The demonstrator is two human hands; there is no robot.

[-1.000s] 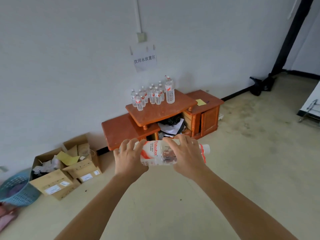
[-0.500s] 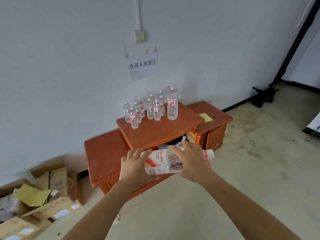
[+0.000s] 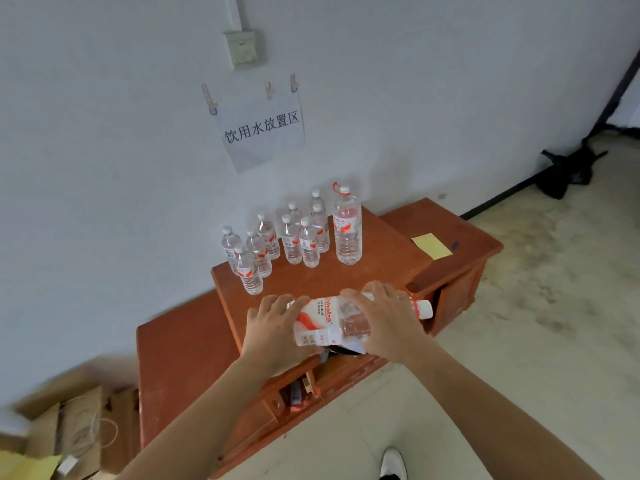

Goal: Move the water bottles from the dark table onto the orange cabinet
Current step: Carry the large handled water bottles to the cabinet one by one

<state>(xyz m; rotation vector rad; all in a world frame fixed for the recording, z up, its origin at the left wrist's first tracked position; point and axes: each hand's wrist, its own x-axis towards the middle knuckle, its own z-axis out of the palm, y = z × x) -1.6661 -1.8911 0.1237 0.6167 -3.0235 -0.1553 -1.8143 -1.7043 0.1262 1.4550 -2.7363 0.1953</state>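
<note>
A large clear water bottle [image 3: 325,320] with a red-and-white label lies sideways between my hands, white cap pointing right. My left hand [image 3: 273,330] grips its base end and my right hand [image 3: 384,323] curls over its neck end. I hold it just above the front edge of the orange cabinet [image 3: 374,271]. Several small water bottles [image 3: 298,240] stand upright at the back of the raised top by the wall. One large bottle [image 3: 347,230] stands upright at their right. The dark table is out of view.
A lower cabinet wing [image 3: 183,348] extends left, and another on the right carries a yellow note [image 3: 431,245]. Cardboard boxes [image 3: 72,431] sit on the floor at lower left. A paper sign [image 3: 263,129] hangs on the wall. A black object [image 3: 568,171] lies by the far wall.
The cabinet has come much closer and now fills the middle of the view. Both hands still hold the bottle sideways, now over the cabinet's front edge.
</note>
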